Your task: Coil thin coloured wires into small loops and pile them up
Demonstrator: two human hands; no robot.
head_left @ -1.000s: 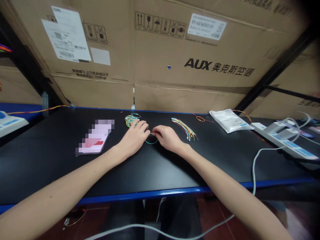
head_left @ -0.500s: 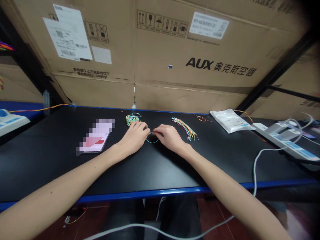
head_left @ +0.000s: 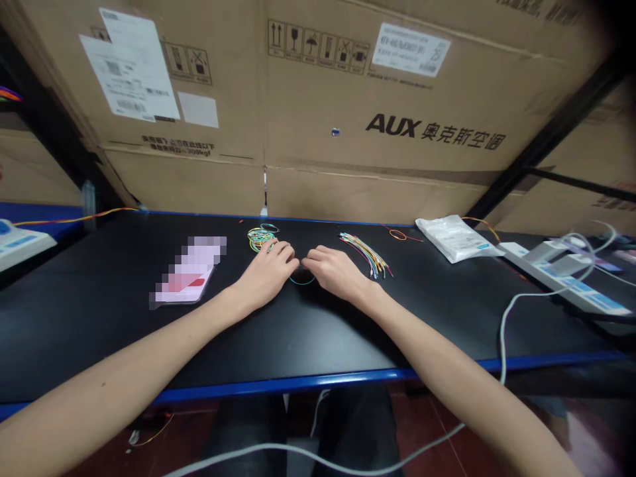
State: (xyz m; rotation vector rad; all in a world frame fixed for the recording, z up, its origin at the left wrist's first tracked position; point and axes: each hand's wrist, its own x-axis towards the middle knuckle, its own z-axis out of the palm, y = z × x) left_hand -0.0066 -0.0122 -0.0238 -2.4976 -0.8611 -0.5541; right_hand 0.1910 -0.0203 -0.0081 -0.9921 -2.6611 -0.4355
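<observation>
Teal wire loop [head_left: 302,281] sits between left hand [head_left: 265,275] and right hand [head_left: 335,273], 2 grips unclear.

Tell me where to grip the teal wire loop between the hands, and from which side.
Pinch the lowest point of the teal wire loop, from the near side. That bend lies flat on the black bench top, while its upper part runs under the left hand and right hand.
</observation>
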